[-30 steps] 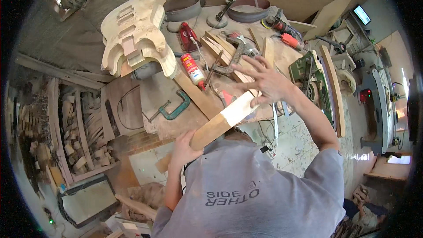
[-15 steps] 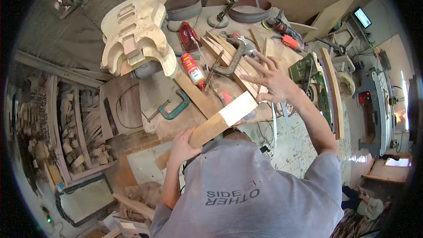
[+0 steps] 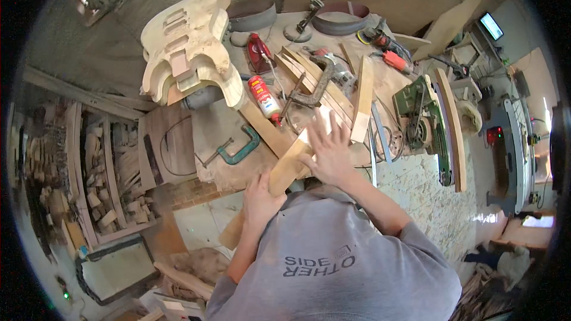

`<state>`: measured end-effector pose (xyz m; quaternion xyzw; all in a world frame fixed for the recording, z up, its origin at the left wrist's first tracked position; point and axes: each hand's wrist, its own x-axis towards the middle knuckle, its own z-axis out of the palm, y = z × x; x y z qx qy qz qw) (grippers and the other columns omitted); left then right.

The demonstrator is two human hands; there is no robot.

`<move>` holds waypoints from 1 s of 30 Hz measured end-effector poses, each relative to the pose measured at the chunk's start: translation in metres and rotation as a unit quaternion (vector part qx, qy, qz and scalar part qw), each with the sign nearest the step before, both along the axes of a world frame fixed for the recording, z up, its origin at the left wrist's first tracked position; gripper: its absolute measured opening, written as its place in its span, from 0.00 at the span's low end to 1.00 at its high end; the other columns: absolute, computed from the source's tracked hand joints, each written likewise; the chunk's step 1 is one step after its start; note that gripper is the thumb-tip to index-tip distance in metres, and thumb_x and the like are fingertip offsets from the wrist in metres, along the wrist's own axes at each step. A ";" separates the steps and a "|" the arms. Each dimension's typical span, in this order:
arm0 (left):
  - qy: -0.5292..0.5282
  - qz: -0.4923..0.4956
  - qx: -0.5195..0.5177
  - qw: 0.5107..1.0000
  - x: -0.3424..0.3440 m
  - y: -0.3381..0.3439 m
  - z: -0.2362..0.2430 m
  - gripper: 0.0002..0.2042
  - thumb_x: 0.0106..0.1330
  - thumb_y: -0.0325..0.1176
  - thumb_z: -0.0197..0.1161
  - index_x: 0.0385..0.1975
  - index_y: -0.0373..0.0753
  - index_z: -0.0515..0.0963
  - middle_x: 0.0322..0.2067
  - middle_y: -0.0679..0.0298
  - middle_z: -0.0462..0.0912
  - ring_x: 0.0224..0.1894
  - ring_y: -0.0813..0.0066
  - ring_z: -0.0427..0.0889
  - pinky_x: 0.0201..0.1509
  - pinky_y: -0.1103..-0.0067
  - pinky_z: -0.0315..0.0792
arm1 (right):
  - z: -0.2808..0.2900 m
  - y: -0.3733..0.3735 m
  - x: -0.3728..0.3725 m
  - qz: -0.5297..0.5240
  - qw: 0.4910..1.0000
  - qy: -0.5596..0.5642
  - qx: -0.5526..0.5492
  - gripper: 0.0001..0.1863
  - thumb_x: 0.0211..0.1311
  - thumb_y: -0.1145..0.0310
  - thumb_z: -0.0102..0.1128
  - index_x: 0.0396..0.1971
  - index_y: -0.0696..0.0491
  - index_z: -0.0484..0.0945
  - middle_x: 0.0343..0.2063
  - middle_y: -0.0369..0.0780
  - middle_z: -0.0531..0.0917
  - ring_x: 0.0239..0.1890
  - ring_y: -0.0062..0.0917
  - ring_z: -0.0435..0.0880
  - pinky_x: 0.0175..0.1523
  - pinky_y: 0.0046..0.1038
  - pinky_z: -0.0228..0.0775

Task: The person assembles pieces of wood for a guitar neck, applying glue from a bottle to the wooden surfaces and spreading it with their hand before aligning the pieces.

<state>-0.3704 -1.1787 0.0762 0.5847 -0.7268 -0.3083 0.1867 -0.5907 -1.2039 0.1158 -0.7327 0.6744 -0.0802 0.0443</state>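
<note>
My left hand (image 3: 262, 201) is wrapped round the near end of a flat wooden board (image 3: 288, 169), which slants away to the right over the bench's front edge. Fingers spread, my right hand (image 3: 331, 153) lies over the board's far part and hides much of it. A pale, brightly lit patch of the board shows beside those fingers. Just beyond are a red-and-white glue bottle (image 3: 264, 98) and a rusty C-clamp (image 3: 315, 86) on several wood strips. Another wooden strip (image 3: 363, 101) lies right of my right hand.
Guitar-shaped wooden bodies (image 3: 187, 53) are stacked at the back left. A green C-clamp (image 3: 241, 145) lies on the workbench (image 3: 208, 128) left of the board. A red power tool (image 3: 395, 59) and a green belt machine (image 3: 419, 107) stand to the right. Offcuts fill a rack (image 3: 107, 166) at far left.
My right hand has come left and nearer, from beyond the board's far end to over the board. A wooden strip shows where that hand was. My left hand still grips the board.
</note>
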 end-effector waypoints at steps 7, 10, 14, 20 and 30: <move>-0.038 -0.016 0.030 0.999 -0.002 0.000 -0.006 0.37 0.43 0.37 0.71 0.59 0.37 0.71 0.49 0.46 0.77 0.50 0.44 0.77 0.54 0.59 0.73 | 0.015 0.000 0.017 0.068 0.996 -0.057 -0.021 0.45 0.64 0.36 0.48 0.74 0.49 0.54 0.76 0.47 0.44 0.76 0.52 0.37 0.73 0.60 0.29; -0.027 0.002 0.013 1.000 -0.003 0.004 -0.008 0.37 0.43 0.37 0.71 0.59 0.37 0.71 0.51 0.45 0.76 0.51 0.43 0.77 0.54 0.59 0.73 | 0.008 0.000 -0.016 -0.067 0.996 0.003 -0.054 0.46 0.64 0.37 0.49 0.70 0.59 0.59 0.75 0.50 0.48 0.76 0.53 0.42 0.73 0.59 0.31; -0.022 -0.004 0.028 0.999 -0.006 0.006 -0.010 0.37 0.43 0.37 0.71 0.59 0.37 0.71 0.51 0.44 0.75 0.49 0.43 0.77 0.53 0.59 0.74 | -0.010 0.000 -0.021 -0.069 0.997 -0.008 -0.040 0.44 0.65 0.36 0.49 0.71 0.55 0.59 0.74 0.50 0.49 0.75 0.54 0.41 0.73 0.59 0.32; 0.028 -0.025 -0.033 0.999 0.003 0.004 -0.019 0.37 0.44 0.37 0.70 0.61 0.40 0.71 0.47 0.45 0.78 0.48 0.44 0.79 0.52 0.60 0.74 | 0.017 -0.002 -0.011 0.099 0.993 -0.046 -0.035 0.38 0.62 0.34 0.50 0.69 0.35 0.65 0.76 0.44 0.48 0.76 0.52 0.40 0.73 0.62 0.32; 0.031 -0.021 0.008 0.999 0.010 0.004 -0.017 0.36 0.42 0.36 0.72 0.58 0.38 0.73 0.45 0.48 0.80 0.48 0.47 0.80 0.53 0.62 0.75 | 0.020 -0.047 -0.119 -0.021 0.989 0.097 -0.108 0.40 0.60 0.30 0.49 0.71 0.30 0.62 0.76 0.45 0.46 0.76 0.51 0.43 0.73 0.60 0.33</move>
